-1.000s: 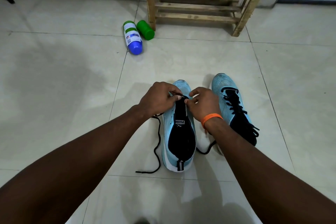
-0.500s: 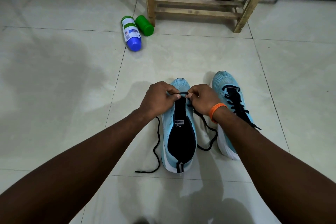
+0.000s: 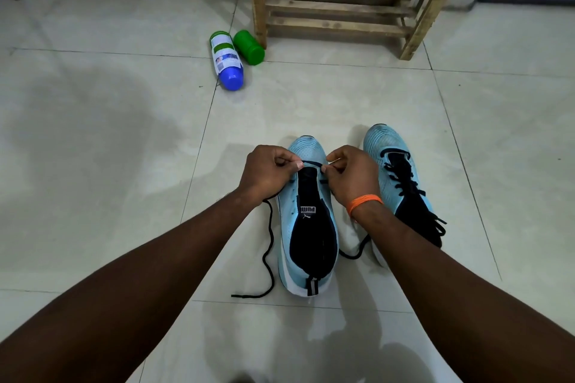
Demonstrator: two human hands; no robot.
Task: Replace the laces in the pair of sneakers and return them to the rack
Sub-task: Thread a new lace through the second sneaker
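Observation:
Two light-blue sneakers stand on the tiled floor, toes pointing away. The left sneaker [image 3: 308, 227] has a black tongue and a black lace [image 3: 270, 246] run only through its front eyelets. My left hand [image 3: 267, 174] pinches the lace at the shoe's left side and my right hand [image 3: 350, 177], with an orange wristband, pinches it at the right, a short stretch taut between them. Loose lace ends trail on the floor on both sides. The right sneaker [image 3: 395, 171] is fully laced in black, partly hidden by my right forearm.
A wooden rack [image 3: 339, 6] stands against the far wall, its lower slats bare. A white bottle with a blue cap [image 3: 225, 59] and a green container [image 3: 249, 47] lie beside the rack's left leg. Open tiled floor lies to the left.
My hands have drawn slightly apart, pulling the lace straight across the front eyelets. The right lace end lies shorter on the floor.

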